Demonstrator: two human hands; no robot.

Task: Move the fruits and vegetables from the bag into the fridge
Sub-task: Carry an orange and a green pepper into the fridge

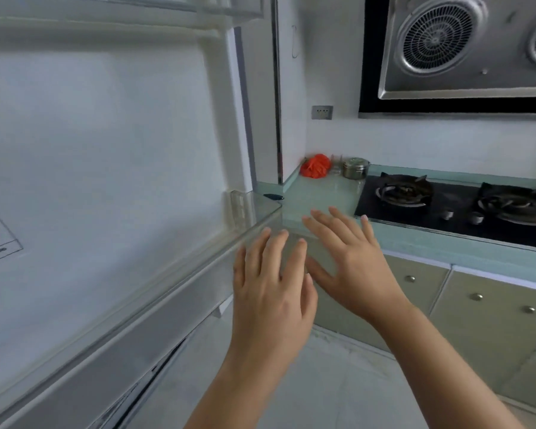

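Both hands are stretched out low in the middle of the frame, and neither holds anything. The left hand point(273, 283) is flat with its fingers point(274, 255) straight and slightly apart, their tips up by the clear rim of the door shelf point(245, 207). I cannot tell whether they touch it. The right hand point(355, 261) is just beside it, a little higher and to the right, with its fingers spread wide and the thumb angled toward the left hand.

The open fridge door point(106, 150) fills the left half of the frame, its white inner lining facing the room. The red bag point(315, 166) sits crumpled in the far corner of the pale green tabletop point(319, 193), near the centre of the frame and well apart from both hands. A lidded steel pot point(355, 168) stands just to its right. A black gas hob point(446, 212) runs off to the right, with a range hood point(464, 48) in the upper right. Cabinet doors point(489, 320) with round knobs sit in the lower right.
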